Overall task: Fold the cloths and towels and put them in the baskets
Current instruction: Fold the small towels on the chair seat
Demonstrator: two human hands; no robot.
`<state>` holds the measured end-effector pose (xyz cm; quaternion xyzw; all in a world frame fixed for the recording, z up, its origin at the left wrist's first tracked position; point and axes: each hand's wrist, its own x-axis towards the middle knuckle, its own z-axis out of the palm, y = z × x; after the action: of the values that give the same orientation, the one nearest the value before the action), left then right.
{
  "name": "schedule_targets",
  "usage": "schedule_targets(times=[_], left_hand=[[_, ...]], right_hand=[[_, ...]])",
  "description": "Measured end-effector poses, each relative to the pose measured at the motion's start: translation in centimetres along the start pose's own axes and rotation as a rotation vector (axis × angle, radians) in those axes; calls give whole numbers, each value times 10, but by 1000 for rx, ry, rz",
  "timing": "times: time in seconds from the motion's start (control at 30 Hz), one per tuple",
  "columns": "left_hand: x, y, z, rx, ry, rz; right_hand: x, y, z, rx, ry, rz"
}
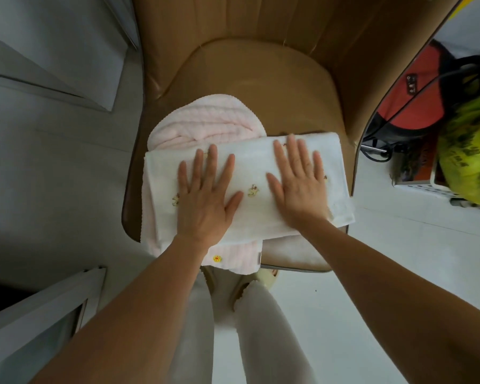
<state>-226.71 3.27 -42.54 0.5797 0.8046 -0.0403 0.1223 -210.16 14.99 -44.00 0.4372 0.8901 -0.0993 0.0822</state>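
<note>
I saw both flat hands, left hand point(205, 202) and right hand point(299, 187), pressing the folded white towel with little yellow pictures point(258, 173) on the fluffy pink towel point(205, 124) and tan chair point(261, 79).

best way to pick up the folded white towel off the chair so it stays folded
Probably take the folded white towel with small yellow prints by its two short ends, one grip from each side. It lies flat and long across the tan chair seat, under the flat left hand and right hand.
</note>
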Motion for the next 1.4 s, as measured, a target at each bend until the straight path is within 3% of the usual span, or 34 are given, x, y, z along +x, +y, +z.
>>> schedule_targets(times=[0.17, 0.27, 0.43, 0.5, 0.6, 0.77, 1.0, 1.17, 1.3, 1.4], left_hand=[[-2, 4, -1, -46, -25, -337], [-5, 7, -13, -152, -18, -494], [-12, -18, -41, -608, 228, -719], [-13, -39, -51, -807, 246, -795], [-17, -60, -54, -988, 134, -753], [-29, -66, -50, -880, 325, -780], [-24, -64, -33, -879, 141, -725], [-17, -61, -30, -1016, 115, -773], [-17, -56, -35, -1287, 49, -735], [-9, -59, -40, -1278, 96, -666]], right_hand=[[-13, 22, -3, 88, 40, 335], [-14, 11, -14, 120, 33, 389], [-19, -43, -26, 212, 62, -56], [-16, -63, -22, 241, 78, -143], [-10, -77, -14, 249, 100, -98], [-12, -76, -5, 212, 97, -47], [-12, -77, -3, 190, 108, -25], [-12, -80, -1, 197, 115, -5], [-10, -79, 0, 194, 116, -2], [-8, -81, 0, 194, 121, 8]])
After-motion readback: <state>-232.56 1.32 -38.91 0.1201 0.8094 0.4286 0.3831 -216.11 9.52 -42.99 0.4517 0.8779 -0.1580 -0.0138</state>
